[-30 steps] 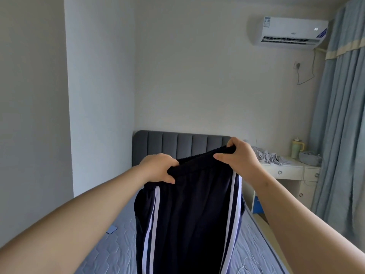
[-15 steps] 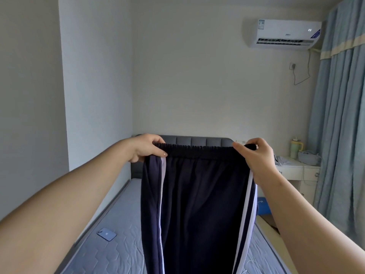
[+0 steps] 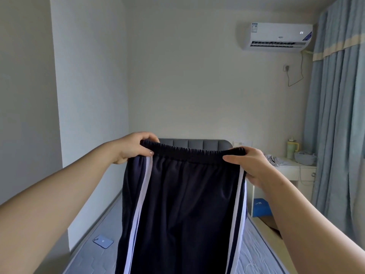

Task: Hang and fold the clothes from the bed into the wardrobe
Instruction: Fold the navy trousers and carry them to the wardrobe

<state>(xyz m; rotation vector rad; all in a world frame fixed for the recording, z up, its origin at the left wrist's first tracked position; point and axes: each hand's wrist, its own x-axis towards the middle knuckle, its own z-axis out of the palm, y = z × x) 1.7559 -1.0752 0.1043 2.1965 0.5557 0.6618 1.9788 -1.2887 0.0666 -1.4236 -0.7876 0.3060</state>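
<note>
Dark navy track trousers with white side stripes hang in front of me, held up by the elastic waistband. My left hand pinches the waistband's left end. My right hand grips the right end, thumb across the front. The waistband is stretched flat between them, and the legs drop out of view below. Under the trousers lies the bed with its grey quilted mattress. No wardrobe is in view.
A blue phone lies on the mattress at the left. The grey headboard stands against the far wall. At the right are a white desk with crumpled cloth, a cup and a bowl, and blue curtains.
My hands have moved apart along the waistband, pulling it from bunched to flat and straight. The view has tilted slightly upward.
</note>
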